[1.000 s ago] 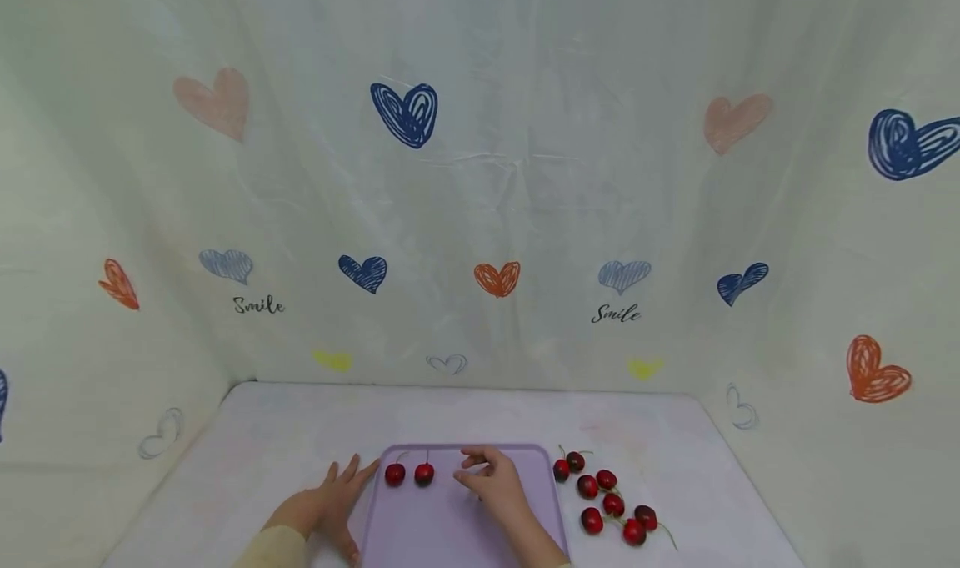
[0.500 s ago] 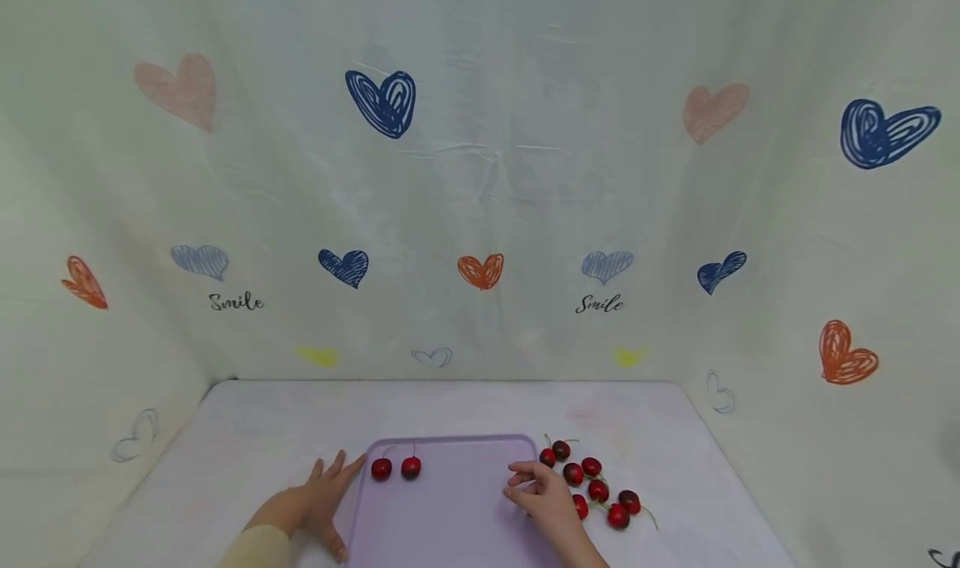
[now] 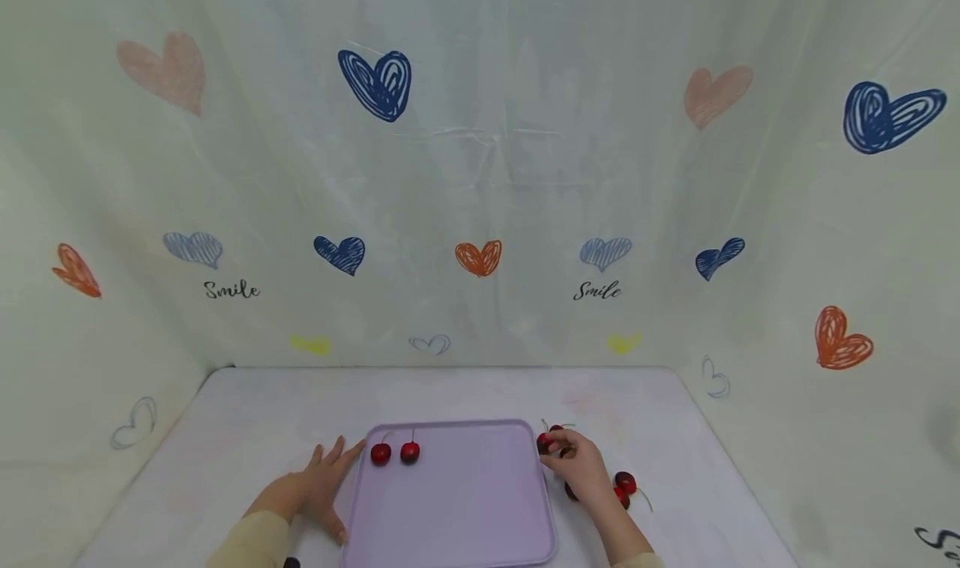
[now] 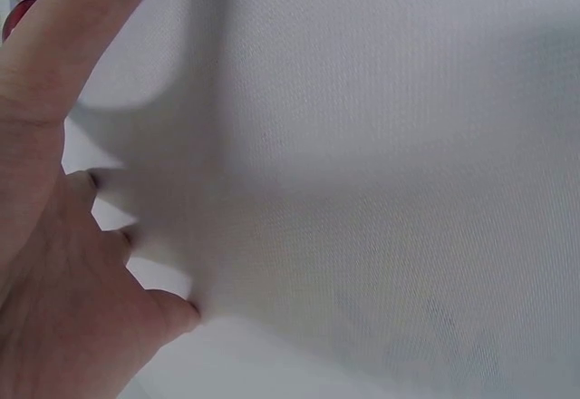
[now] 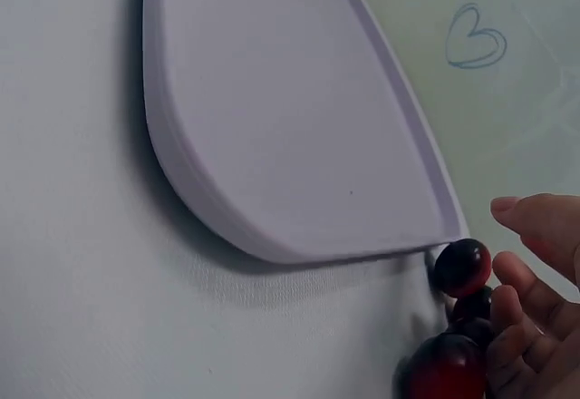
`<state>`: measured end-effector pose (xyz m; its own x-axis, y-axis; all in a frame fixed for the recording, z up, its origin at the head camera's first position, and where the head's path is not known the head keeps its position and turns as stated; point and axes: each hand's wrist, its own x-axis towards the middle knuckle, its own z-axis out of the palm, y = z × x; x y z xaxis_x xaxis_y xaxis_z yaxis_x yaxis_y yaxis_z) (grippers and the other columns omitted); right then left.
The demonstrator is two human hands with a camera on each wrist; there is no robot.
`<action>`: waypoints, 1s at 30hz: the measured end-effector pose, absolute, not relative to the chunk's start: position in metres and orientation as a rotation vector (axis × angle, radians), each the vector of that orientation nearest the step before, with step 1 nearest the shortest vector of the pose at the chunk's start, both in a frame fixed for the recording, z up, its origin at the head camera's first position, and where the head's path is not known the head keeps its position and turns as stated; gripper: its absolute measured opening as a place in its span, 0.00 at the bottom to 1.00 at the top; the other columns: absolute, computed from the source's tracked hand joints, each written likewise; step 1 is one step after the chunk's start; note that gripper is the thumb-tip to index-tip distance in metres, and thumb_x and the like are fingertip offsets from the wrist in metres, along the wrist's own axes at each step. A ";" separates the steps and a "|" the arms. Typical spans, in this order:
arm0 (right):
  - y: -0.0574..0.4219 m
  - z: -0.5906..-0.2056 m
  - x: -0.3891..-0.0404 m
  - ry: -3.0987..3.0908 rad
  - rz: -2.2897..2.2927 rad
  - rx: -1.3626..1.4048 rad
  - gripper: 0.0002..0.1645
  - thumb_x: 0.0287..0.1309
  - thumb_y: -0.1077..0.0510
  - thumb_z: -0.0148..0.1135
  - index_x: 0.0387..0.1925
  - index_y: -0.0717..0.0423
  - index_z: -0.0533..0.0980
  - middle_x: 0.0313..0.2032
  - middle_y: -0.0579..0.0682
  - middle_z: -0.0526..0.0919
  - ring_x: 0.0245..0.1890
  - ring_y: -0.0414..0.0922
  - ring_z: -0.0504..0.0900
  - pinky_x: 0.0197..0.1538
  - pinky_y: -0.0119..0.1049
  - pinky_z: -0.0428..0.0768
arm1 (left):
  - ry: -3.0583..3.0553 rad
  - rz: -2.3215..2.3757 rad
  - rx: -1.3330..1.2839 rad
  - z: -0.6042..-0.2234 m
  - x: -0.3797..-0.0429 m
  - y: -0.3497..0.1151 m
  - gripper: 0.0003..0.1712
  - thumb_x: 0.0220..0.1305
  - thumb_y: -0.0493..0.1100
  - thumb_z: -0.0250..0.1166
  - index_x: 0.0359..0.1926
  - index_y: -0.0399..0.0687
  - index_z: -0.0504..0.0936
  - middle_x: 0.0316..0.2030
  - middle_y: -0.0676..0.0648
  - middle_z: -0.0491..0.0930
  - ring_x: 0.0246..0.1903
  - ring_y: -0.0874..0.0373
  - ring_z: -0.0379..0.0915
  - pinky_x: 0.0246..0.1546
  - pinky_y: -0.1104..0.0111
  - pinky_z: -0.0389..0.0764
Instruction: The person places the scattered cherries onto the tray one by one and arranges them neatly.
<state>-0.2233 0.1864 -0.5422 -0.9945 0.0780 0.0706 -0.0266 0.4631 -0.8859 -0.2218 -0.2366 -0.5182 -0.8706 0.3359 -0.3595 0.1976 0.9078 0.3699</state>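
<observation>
My right hand [image 3: 583, 466] is over the cherries beside the tray's right edge, with fingers bent loosely. In the right wrist view, a dark red cherry [image 5: 462, 267] lies at its fingertips, beside the tray corner, and nothing shows between thumb and fingers. Several more cherries [image 5: 444, 370] are partly hidden by this hand. My left hand [image 3: 322, 491] is spread on the table at the left edge of a lilac tray [image 3: 457, 501], fingertips right at its rim. Two cherries with stems, one left [image 3: 381, 454] and one right [image 3: 410, 453], sit in the tray's far left corner.
Two cherries [image 3: 626, 482] lie right of my right wrist on the white table [image 3: 255, 418]. A pale curtain [image 3: 480, 176] printed with hearts and "Smile" hangs behind the table and along both sides.
My right hand has moved right from over the tray to the cherries at its right edge. My left hand stays by the tray. The head view has shifted somewhat.
</observation>
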 end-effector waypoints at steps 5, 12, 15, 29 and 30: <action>0.192 -0.544 -0.235 -2.663 1.468 0.004 0.20 0.44 0.67 0.75 0.42 0.64 0.80 0.31 0.50 0.78 0.28 0.43 0.74 0.28 0.32 0.75 | 2.647 0.445 0.389 -0.520 -0.225 -0.238 0.75 0.28 0.58 0.84 0.73 0.41 0.51 0.69 0.22 0.45 0.64 0.15 0.36 0.44 0.19 0.52; 0.190 -0.540 -0.246 -2.756 1.303 0.041 0.19 0.45 0.64 0.76 0.42 0.62 0.81 0.33 0.49 0.78 0.31 0.43 0.75 0.31 0.36 0.77 | 2.647 0.453 0.385 -0.522 -0.227 -0.238 0.75 0.27 0.57 0.85 0.73 0.39 0.51 0.69 0.21 0.45 0.63 0.14 0.35 0.45 0.20 0.52; 0.191 -0.538 -0.248 -2.825 1.194 0.039 0.19 0.45 0.62 0.76 0.42 0.60 0.82 0.33 0.48 0.79 0.33 0.44 0.76 0.34 0.38 0.78 | 2.643 0.449 0.382 -0.521 -0.226 -0.238 0.75 0.27 0.56 0.85 0.73 0.39 0.51 0.69 0.20 0.45 0.63 0.14 0.36 0.45 0.20 0.51; 0.188 -0.532 -0.255 -2.944 0.998 0.033 0.15 0.46 0.60 0.76 0.38 0.55 0.84 0.30 0.45 0.80 0.31 0.43 0.75 0.37 0.42 0.76 | 2.616 0.425 0.323 -0.518 -0.228 -0.235 0.74 0.28 0.57 0.85 0.73 0.42 0.52 0.70 0.22 0.44 0.64 0.16 0.35 0.48 0.21 0.51; 0.188 -0.532 -0.255 -2.941 0.999 0.027 0.14 0.46 0.60 0.76 0.38 0.55 0.84 0.30 0.45 0.80 0.31 0.43 0.75 0.37 0.42 0.76 | 2.615 0.425 0.322 -0.517 -0.228 -0.235 0.74 0.28 0.58 0.85 0.73 0.42 0.53 0.70 0.22 0.45 0.64 0.16 0.35 0.48 0.21 0.51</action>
<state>-0.2550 0.1882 -0.5322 -0.9992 -0.0053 0.0387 -0.0278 0.7929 -0.6087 -0.2276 -0.2351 -0.5174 -0.8629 0.2960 -0.4095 0.1512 0.9246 0.3497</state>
